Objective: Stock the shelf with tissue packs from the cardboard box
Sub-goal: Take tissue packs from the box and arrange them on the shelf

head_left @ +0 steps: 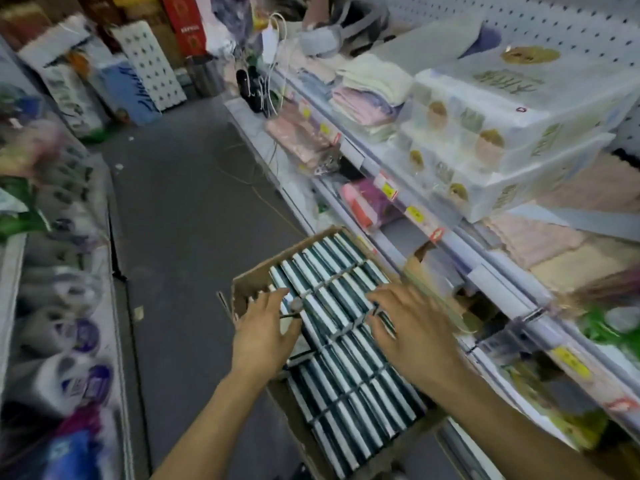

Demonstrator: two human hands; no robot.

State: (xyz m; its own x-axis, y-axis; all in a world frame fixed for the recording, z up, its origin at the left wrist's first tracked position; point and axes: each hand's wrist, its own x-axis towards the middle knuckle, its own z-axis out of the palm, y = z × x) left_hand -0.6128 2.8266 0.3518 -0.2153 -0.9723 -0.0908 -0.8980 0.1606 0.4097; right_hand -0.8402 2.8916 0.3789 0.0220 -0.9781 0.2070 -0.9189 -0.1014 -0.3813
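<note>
An open cardboard box [247, 284] stands on the aisle floor against the shelf unit on the right, packed with rows of teal-and-white tissue packs [349, 386] standing on edge. My left hand [265, 329] lies over the packs at the box's left side, fingers spread and lightly bent, thumb near a small round grey object. My right hand [412, 327] rests on the packs toward the right side, fingertips dipping between them. Whether either hand grips a pack cannot be told. The shelf [491, 271] runs along the right.
The right shelves hold white boxed tissue [485, 133], folded towels [367, 95] and price tags on the rails. Bagged paper rolls [62, 327] fill the rack on the left. The grey aisle floor [180, 209] stretches ahead to stacked goods at the far end.
</note>
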